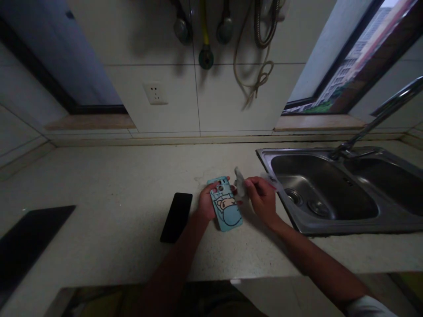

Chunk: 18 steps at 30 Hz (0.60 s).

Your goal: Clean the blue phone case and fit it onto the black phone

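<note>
A light blue phone case (228, 213) with a cartoon figure and camera cutouts is in my left hand (206, 202), whose fingers wrap round it from behind. My right hand (262, 196) pinches a crumpled grey-white cloth or tissue (240, 181) just right of the case's upper edge. Whether the cloth touches the case, I cannot tell. A black phone (176, 216) lies flat on the counter, left of my left hand. Behind my right hand, a clear item with a red strip (272, 186) shows in part; its kind is unclear.
A double steel sink (299, 226) with a tall faucet (380, 116) is set into the pale counter (109, 229) on the right. At the far left lies a flat black panel (31, 240). Pipe valves (206, 57), a tied cord (259, 79) and a socket (155, 93) are on the tiled wall.
</note>
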Tool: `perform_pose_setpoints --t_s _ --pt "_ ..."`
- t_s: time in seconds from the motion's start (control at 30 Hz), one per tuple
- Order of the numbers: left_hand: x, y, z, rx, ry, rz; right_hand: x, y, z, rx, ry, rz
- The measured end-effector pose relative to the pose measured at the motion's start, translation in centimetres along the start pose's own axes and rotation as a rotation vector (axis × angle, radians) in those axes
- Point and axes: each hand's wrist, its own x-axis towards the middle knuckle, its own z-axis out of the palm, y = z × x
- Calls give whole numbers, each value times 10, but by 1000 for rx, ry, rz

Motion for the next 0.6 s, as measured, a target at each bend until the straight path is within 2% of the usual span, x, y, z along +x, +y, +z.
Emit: perform_pose_setpoints --t_s 0.1,0.17,0.27,0.43,0.6 --pt "1 -8 4 -31 19 -113 -8 3 7 -180 -103 -244" --pt "2 -13 6 -49 43 -147 -13 8 13 -288 -182 -355" --pt "1 -17 7 -35 60 -180 -18 14 21 -362 -247 -421" --pt "-1 -17 6 9 23 -170 -25 15 28 -320 -286 -509" --pt "0 -9 1 21 11 -95 -33 13 30 -310 -467 -619"
